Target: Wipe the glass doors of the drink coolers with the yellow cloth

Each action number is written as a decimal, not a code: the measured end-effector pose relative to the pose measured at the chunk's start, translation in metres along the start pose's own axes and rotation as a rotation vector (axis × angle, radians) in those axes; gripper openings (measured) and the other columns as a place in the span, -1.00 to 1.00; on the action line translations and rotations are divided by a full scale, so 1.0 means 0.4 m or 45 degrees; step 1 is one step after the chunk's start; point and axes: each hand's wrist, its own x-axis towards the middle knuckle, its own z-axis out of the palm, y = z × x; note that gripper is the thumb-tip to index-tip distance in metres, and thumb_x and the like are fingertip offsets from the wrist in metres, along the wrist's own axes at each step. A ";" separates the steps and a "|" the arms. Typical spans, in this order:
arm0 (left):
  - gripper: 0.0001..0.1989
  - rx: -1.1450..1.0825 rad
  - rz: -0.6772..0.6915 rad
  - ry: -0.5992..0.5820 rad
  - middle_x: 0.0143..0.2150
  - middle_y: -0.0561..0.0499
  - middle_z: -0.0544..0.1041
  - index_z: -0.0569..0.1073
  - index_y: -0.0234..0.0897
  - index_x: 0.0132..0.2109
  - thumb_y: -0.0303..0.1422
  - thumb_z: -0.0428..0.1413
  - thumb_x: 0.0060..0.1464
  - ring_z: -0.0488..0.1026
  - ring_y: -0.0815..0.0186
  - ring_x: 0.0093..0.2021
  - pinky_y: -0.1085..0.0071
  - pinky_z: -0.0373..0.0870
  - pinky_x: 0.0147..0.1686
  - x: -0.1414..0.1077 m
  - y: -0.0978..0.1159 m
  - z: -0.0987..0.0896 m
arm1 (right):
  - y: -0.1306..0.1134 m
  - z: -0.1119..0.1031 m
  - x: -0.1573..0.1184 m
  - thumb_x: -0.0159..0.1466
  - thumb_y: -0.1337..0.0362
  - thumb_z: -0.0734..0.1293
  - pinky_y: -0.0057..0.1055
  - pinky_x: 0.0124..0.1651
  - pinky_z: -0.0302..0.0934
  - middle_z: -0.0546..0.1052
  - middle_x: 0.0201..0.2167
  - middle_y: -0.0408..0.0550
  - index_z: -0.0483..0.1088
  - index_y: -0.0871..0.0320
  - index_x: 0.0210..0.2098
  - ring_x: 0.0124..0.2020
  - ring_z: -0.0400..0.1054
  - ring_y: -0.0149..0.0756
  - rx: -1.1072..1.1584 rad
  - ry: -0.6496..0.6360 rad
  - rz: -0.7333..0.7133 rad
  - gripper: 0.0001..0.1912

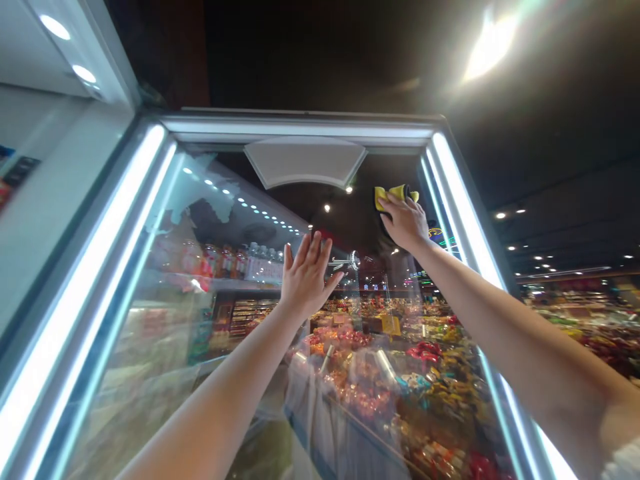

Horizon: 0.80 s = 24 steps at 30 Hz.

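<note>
A large glass door [280, 213] with glowing light strips down both sides fills the middle of the view. My left hand [307, 273] lies flat against the glass near its centre, fingers spread, holding nothing. Higher up and to the right, my right hand [406, 220] presses a folded yellow cloth [397, 193] with a dark edge onto the pane, close to the right light strip [457, 180]. A pale curved label [306, 163] sits at the top of the glass. Whitish smears [200, 190] show on the upper left part.
The door's frame [305, 127] runs along the top. On the left stands a white cabinet wall [60, 160] with round lamps above. Bottles [225, 260] and colourful packaged goods [425, 350] appear in or through the glass, partly as reflections.
</note>
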 end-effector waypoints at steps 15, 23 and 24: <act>-0.35 -0.042 0.080 0.053 0.52 -0.11 0.11 0.14 -0.19 0.47 -0.01 -0.14 0.39 0.01 -0.04 0.51 -0.23 -0.10 0.44 -0.138 -0.157 -0.033 | -0.207 0.024 -0.044 0.45 0.17 0.16 0.11 0.28 0.16 0.31 0.40 -0.17 0.32 -0.06 0.34 0.31 0.23 0.12 -0.009 -0.065 -0.078 -0.51; -0.35 -0.089 0.097 0.029 0.52 -0.15 0.08 0.13 -0.25 0.47 -0.06 -0.11 0.38 0.00 -0.04 0.52 -0.19 -0.06 0.44 -0.190 -0.205 -0.039 | -0.377 0.039 -0.116 0.46 0.08 0.14 0.08 0.31 0.13 0.23 0.44 -0.24 0.20 -0.14 0.41 0.35 0.17 0.10 -0.014 -0.197 -0.373 -0.46; -0.36 -0.093 0.097 0.028 0.52 -0.16 0.07 0.13 -0.26 0.47 -0.06 -0.11 0.38 0.00 -0.04 0.52 -0.21 -0.09 0.44 -0.196 -0.209 -0.038 | -0.363 0.033 -0.139 0.45 0.09 0.15 0.07 0.31 0.13 0.24 0.44 -0.25 0.20 -0.15 0.40 0.34 0.18 0.07 -0.016 -0.209 -0.405 -0.46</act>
